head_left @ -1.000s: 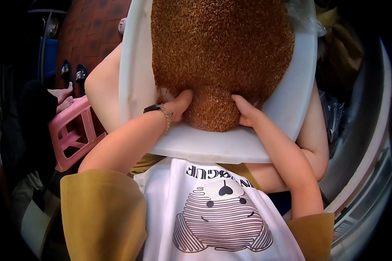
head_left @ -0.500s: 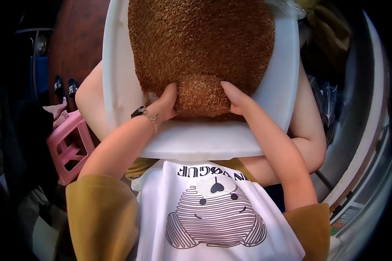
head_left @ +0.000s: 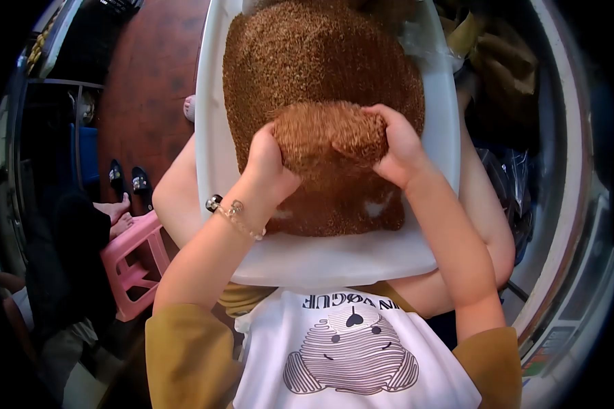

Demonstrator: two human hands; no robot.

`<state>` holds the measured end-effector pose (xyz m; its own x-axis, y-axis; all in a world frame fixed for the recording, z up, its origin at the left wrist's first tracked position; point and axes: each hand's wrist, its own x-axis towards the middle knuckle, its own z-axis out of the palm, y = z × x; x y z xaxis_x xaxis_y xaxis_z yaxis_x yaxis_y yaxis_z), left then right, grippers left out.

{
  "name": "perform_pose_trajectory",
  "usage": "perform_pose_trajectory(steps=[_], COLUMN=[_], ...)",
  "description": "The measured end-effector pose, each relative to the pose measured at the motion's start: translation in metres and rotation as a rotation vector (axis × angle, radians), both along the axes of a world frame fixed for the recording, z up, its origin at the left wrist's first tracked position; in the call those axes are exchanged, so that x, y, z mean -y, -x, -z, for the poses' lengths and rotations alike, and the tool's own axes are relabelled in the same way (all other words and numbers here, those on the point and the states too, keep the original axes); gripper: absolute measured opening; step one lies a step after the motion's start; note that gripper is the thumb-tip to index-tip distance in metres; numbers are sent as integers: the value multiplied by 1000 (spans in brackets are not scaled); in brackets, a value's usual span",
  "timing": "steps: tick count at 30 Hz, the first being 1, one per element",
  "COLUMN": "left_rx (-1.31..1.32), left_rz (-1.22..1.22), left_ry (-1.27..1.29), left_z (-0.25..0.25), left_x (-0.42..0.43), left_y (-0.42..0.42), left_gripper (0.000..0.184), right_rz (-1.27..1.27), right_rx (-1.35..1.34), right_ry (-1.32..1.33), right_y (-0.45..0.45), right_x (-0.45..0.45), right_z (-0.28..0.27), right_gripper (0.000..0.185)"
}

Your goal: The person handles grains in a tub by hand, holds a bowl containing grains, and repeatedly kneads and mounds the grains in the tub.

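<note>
A white plastic tub (head_left: 320, 262) rests across the person's lap. Inside it lies a broad heap of loose, brown, grain-like bits (head_left: 307, 54); their exact kind cannot be made out. My left hand (head_left: 269, 160) and my right hand (head_left: 400, 146) are cupped from either side around a scooped-up mound of the brown grains (head_left: 320, 129), lifted over the heap. Thumbs show on top, while most fingers are hidden under the grains. Some grains are blurred as they fall between the hands. Patches of the tub's floor show near the front.
To the left stands a pink plastic stool (head_left: 136, 266), with another person's bare foot (head_left: 119, 217) beside it. Black slippers (head_left: 140, 180) lie on the red-brown floor (head_left: 147, 88). A brown sack (head_left: 505, 61) and clear plastic (head_left: 423, 44) are at the upper right.
Both hands have risen out of the front of the heap with the scooped grains and moved away from my body. The camera view has shifted, so the tub's front edge appears lower.
</note>
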<state>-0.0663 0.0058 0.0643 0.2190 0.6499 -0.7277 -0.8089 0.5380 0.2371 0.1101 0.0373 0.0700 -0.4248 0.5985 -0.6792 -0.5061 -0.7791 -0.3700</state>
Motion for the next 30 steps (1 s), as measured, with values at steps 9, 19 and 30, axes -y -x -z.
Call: perform_pose_trajectory(steps=[9,19,30], left_rx=[-178,-432,-1987], left_rz=[-235,-63,1140], left_ry=[-312,-357,-728], left_z=[-58,-4,20], left_x=[-95,-19,53], left_y=[7,22,27], left_gripper=[42,29,11], right_rz=[218,117,-1049], right_rx=[-192,154,1128], right_ry=[-272,-375,-430], right_y=[26,-8,-60], right_x=[-90,-20,58], right_z=[-43,-22,35], right_gripper=[32,31,32])
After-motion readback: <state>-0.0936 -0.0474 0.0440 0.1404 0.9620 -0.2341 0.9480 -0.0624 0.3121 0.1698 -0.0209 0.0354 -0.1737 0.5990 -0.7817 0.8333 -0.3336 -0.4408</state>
